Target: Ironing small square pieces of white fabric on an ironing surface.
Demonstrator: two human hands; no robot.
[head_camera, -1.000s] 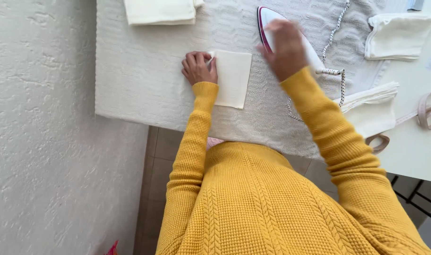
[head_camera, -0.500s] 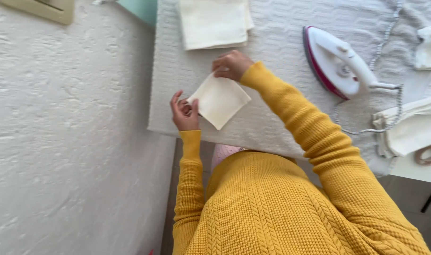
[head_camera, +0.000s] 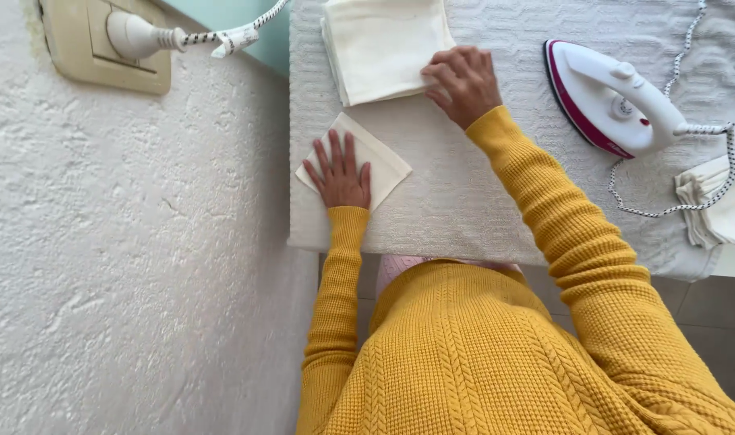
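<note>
My left hand (head_camera: 342, 170) lies flat, fingers spread, on a small folded cream cloth (head_camera: 383, 161) turned like a diamond near the left front of the white padded cover (head_camera: 464, 193). My right hand (head_camera: 464, 80) rests at the right edge of a stack of folded cream cloths (head_camera: 383, 48) at the back, its fingers curled on the stack's edge. Both arms are in yellow knit sleeves.
A white and magenta iron (head_camera: 609, 101) stands to the right with its speckled cord (head_camera: 673, 201) looping beside it. More cream cloths (head_camera: 722, 209) lie at the far right. A wall socket (head_camera: 101, 44) with a plug sits on the rough white wall at left.
My left hand has laid the small cloth down and flattened on it. My right hand let go of it and moved back to the stack. The view shifted left.
</note>
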